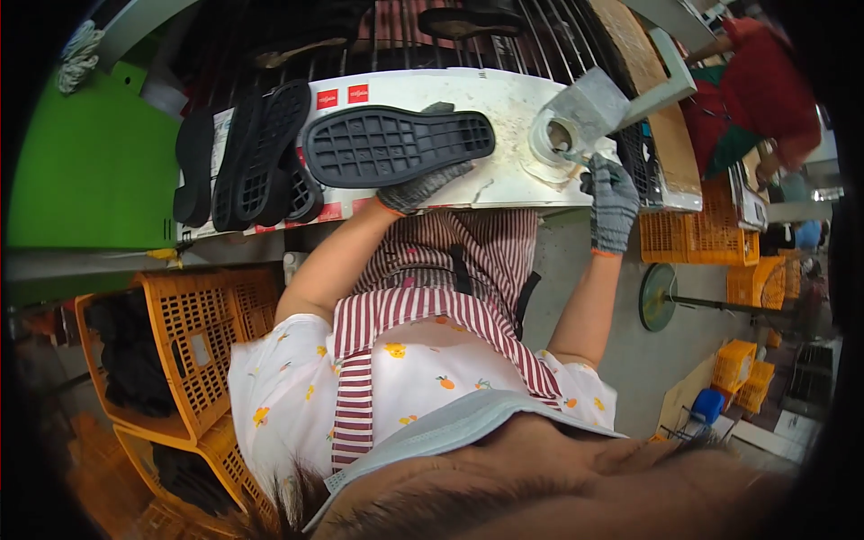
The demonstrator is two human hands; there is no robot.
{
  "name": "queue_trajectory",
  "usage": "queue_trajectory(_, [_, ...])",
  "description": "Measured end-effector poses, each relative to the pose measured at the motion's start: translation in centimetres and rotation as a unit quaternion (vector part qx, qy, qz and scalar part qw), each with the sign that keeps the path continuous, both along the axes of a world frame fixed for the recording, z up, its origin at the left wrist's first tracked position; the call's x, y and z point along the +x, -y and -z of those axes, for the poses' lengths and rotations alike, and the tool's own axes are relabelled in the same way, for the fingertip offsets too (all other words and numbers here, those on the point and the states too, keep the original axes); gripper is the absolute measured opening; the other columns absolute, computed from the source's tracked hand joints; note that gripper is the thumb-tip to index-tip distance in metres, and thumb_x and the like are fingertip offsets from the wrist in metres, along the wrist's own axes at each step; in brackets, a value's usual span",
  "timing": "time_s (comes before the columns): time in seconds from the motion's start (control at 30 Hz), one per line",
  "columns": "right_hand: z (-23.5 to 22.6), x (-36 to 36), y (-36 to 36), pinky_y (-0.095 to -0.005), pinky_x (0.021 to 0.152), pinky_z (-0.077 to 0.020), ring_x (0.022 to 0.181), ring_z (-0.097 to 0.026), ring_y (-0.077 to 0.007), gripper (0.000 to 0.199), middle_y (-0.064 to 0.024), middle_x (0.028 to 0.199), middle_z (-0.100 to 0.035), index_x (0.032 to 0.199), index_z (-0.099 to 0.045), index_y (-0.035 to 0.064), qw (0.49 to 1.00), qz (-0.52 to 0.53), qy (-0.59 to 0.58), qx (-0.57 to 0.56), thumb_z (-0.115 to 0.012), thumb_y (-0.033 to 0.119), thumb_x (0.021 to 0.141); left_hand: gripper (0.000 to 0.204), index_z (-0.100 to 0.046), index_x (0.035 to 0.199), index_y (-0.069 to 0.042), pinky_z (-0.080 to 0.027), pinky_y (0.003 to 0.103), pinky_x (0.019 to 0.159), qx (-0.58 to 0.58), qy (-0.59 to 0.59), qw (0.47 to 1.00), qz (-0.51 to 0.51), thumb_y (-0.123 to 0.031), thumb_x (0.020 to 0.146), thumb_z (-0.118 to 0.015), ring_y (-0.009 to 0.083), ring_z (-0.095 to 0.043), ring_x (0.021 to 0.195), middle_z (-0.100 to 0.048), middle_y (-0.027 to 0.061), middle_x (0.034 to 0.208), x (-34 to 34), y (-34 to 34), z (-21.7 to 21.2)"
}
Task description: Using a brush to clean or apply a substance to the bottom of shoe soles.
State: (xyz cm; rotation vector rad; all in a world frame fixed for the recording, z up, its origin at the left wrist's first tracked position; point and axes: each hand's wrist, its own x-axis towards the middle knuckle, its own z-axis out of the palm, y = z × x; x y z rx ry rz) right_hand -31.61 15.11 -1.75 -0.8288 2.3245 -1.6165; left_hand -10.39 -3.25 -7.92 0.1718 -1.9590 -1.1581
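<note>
My left hand, in a grey knitted glove, grips a black shoe sole from beneath and along its near edge. The sole's gridded, hollow side faces up above the white work surface. At the right, my gloved right hand is closed around the thin handle of a brush. The brush reaches to the mouth of a white pot, and its tip is hidden. A grey metal plate leans over the pot. Dried, yellowish residue marks the surface around it.
Several black soles stand on edge at the left of the work surface. Beyond it, dark shoe parts lie on a rack of metal rods. Orange crates holding black pieces are stacked at my left. Another person in red is at far right.
</note>
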Motion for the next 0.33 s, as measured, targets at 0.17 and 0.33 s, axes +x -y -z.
queue_trajectory(0.17, [-0.6, 5.3, 0.1, -0.0231, 0.058, -0.0482, 0.066, -0.06, -0.0136, 0.026, -0.0106, 0.083, -0.063, 0.097, -0.058, -0.0055, 0.99, -0.034, 0.024, -0.133, -0.054, 0.018, 0.087, 0.062, -0.023, 0.13, 0.001, -0.044, 0.033, 0.093, 0.328, -0.151, 0.924, 0.126, -0.001, 0.079, -0.059, 0.0201, -0.048, 0.11, -0.046, 0.0144, 0.121, 0.0, -1.8, -0.1])
queue_trajectory(0.33, [-0.8, 10.5, 1.5, -0.0283, 0.061, -0.052, 0.075, -0.062, -0.0223, 0.026, -0.0165, 0.094, -0.061, 0.1, -0.057, -0.0071, 0.947, -0.172, 0.046, -0.268, -0.054, 0.015, 0.086, 0.076, -0.023, 0.131, -0.002, -0.039, 0.034, 0.096, 0.177, -0.07, 0.979, 0.07, -0.001, 0.07, -0.069, 0.0216, -0.044, 0.114, -0.04, 0.0118, 0.127, 0.4, -1.3, 0.1])
